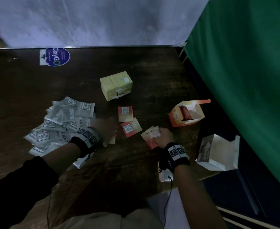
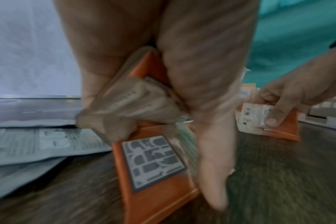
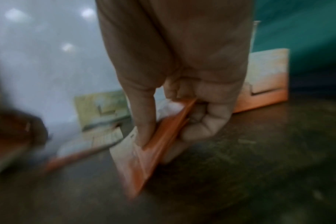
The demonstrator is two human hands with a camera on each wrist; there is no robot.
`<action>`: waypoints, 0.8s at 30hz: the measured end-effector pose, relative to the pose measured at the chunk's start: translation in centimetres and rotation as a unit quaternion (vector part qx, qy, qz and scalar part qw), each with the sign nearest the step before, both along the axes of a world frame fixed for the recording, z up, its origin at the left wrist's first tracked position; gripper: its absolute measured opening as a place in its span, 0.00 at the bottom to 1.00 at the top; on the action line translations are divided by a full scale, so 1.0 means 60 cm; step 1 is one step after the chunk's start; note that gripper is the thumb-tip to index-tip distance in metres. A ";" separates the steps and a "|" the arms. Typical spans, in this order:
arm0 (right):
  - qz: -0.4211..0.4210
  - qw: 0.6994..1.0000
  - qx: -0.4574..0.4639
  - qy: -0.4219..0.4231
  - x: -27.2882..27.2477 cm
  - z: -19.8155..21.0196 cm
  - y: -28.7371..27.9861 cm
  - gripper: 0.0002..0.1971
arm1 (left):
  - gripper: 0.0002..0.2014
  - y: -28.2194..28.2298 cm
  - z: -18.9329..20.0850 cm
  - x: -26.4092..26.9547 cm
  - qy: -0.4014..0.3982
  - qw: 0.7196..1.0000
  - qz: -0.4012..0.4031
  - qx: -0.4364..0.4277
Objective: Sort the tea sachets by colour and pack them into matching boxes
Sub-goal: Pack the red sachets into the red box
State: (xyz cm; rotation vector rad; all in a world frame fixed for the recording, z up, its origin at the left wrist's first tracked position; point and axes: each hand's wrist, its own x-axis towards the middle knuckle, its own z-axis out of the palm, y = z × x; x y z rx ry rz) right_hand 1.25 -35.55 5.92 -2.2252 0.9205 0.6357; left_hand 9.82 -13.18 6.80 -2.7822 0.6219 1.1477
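Observation:
My left hand (image 1: 108,129) grips orange sachets (image 2: 153,166) at the table's middle, beside a heap of grey sachets (image 1: 60,124). My right hand (image 1: 162,136) pinches a small stack of orange sachets (image 1: 150,136), thumb on top (image 3: 144,133). Two more orange sachets (image 1: 125,114) (image 1: 131,128) lie flat between my hands. An open orange box (image 1: 186,115) stands to the right with sachets inside. A closed yellow box (image 1: 116,85) sits behind them. An open white box (image 1: 217,152) lies at the table's right edge.
The dark wooden table (image 1: 136,162) ends against a pale wall (image 1: 103,20) at the back. A green curtain (image 1: 243,63) hangs along the right side. A blue round sticker (image 1: 57,57) is on the far left of the table.

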 end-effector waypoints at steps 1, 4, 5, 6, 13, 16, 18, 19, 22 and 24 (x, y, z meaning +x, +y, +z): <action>-0.032 0.999 0.040 -0.016 -0.006 0.002 -0.003 0.14 | 0.43 0.001 -0.001 -0.003 -0.001 1.000 0.001 -0.008; -0.162 0.965 0.200 -0.056 -0.031 0.009 -0.008 0.17 | 0.36 0.002 -0.001 -0.009 -0.011 0.998 0.018 -0.055; -0.194 0.945 0.254 -0.069 -0.040 0.015 -0.006 0.17 | 0.33 0.001 -0.001 -0.009 -0.013 0.996 0.035 -0.076; -0.211 0.930 0.291 -0.076 -0.047 0.019 -0.001 0.16 | 0.31 0.000 0.000 -0.010 -0.019 0.993 0.060 -0.100; -0.262 0.847 0.442 -0.137 -0.064 0.037 0.059 0.12 | 0.15 -0.020 0.045 -0.017 0.096 0.858 0.320 -0.389; -0.259 0.813 0.491 -0.176 -0.062 0.043 0.077 0.10 | 0.07 -0.036 0.063 -0.019 0.172 0.804 0.372 -0.431; -0.216 0.848 0.446 -0.185 -0.056 0.043 0.088 0.09 | 0.04 -0.046 0.071 -0.027 0.230 0.751 0.407 -0.466; -0.186 0.875 0.405 -0.187 -0.052 0.045 0.095 0.09 | 0.03 -0.051 0.072 -0.032 0.252 0.732 0.411 -0.482; -0.079 0.940 0.284 -0.173 -0.037 0.055 0.113 0.16 | 0.04 -0.055 0.065 -0.040 0.265 0.722 0.407 -0.492; -0.032 0.961 0.237 -0.141 -0.022 0.056 0.116 0.19 | 0.06 -0.049 0.055 -0.035 0.247 0.719 0.434 -0.484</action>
